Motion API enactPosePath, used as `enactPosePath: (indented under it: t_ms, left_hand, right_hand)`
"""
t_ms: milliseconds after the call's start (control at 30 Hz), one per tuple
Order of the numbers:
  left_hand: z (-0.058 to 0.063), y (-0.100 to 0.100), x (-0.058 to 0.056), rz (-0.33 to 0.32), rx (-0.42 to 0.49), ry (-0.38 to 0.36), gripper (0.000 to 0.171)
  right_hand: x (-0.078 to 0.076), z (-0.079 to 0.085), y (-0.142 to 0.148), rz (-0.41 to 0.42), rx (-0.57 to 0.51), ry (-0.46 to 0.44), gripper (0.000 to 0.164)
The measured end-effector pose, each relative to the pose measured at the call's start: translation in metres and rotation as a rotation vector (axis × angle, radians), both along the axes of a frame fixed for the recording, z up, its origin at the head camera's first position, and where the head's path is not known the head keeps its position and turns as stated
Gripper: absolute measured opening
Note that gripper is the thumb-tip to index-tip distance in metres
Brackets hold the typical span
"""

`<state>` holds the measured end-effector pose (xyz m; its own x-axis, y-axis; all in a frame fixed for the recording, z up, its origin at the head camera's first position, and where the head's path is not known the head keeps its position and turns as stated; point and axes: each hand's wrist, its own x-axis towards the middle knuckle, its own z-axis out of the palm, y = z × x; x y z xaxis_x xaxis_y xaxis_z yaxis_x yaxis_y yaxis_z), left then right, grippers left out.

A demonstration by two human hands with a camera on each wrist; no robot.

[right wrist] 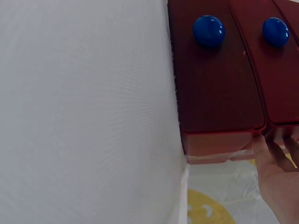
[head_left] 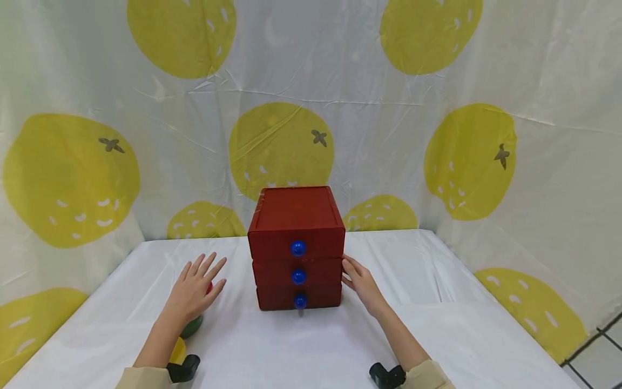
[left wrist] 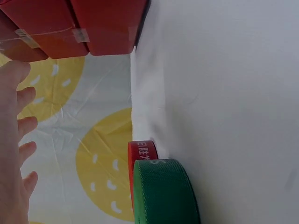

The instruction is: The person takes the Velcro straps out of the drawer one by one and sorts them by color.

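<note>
A dark red drawer cabinet (head_left: 298,208) with three stacked drawers and round blue knobs (head_left: 298,276) stands on the white-covered table. To its left, my left hand (head_left: 194,289) is held out with fingers spread, holding nothing. My right hand (head_left: 362,283) has its fingertips against the cabinet's right side, beside the middle drawer. All drawers look closed. In the left wrist view, a green roll of webbing or ribbon (left wrist: 166,193) stands on edge in front of a red roll (left wrist: 143,150) with white lettering. The left hand and forearm partly cover these in the head view.
A yellow round object (head_left: 178,350) shows beside the left forearm, mostly hidden by it. Behind the table hangs a pale curtain (head_left: 369,135) printed with yellow lemons. Clear tape (left wrist: 80,35) runs along the cabinet's side. Floor tiles (head_left: 600,351) show at the far right.
</note>
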<state>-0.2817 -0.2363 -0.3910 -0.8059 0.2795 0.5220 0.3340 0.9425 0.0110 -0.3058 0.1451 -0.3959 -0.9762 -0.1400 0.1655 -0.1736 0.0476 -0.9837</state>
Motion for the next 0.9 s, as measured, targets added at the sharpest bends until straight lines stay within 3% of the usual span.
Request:
enactPosePath:
  t_ms: [333,900]
  left_hand:
    - [-0.005,-0.008,-0.001,0.091,-0.018,-0.162,0.056]
    - [-0.006,-0.011,0.002,0.098,-0.001,-0.188,0.059]
  right_hand:
    - [0.002,0.001,-0.002,0.015,0.004,-0.004,0.057]
    - [-0.001,0.005,0.006,0.017,0.071,0.047,0.055]
